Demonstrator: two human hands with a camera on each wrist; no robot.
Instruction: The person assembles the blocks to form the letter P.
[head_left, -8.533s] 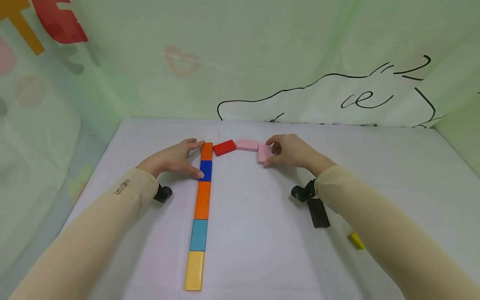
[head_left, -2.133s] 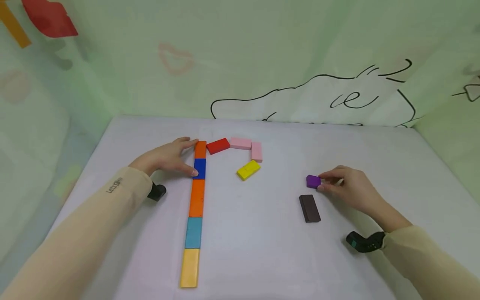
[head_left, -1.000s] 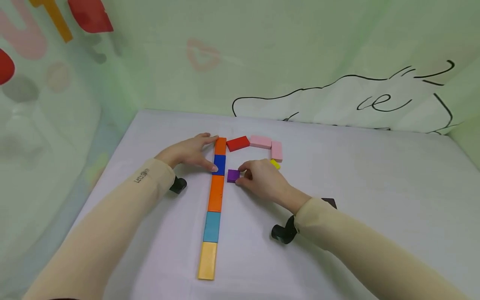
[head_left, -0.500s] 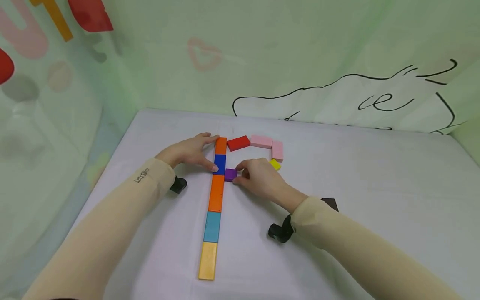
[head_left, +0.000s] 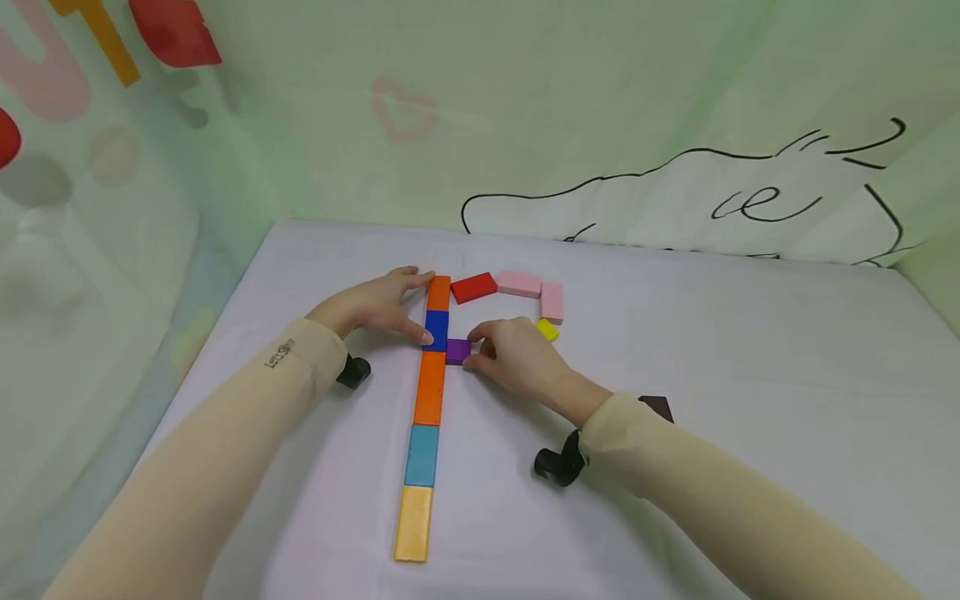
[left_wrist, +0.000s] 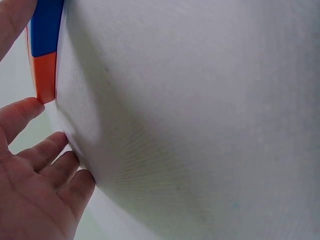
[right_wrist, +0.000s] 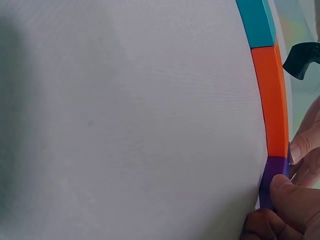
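Note:
In the head view my right hand [head_left: 519, 357] pinches a small purple block [head_left: 458, 352] between thumb and fingers. The block lies against the right side of a straight column, near where the blue block [head_left: 436, 330] meets the long orange block [head_left: 430, 387]. My left hand [head_left: 378, 305] spans the column's far end. Its thumb rests on the blue block and its index fingertip touches the end of the short orange block [left_wrist: 45, 77]; the other fingers are stretched out. In the right wrist view the right thumb [right_wrist: 295, 200] presses on the purple block [right_wrist: 275, 169].
A teal block [head_left: 422, 455] and a light-yellow block [head_left: 413, 523] continue the column nearer me. From its far end, a red block [head_left: 474, 287] and two pink blocks [head_left: 519, 283] curve right to a partly hidden yellow block [head_left: 548, 330]. The right sleeve partly covers a dark brown block [head_left: 657, 407].
The yellow block has moved from the right to beside the pink ones. My right hand has picked up the purple block and carried it left against the column. My left hand stays there.

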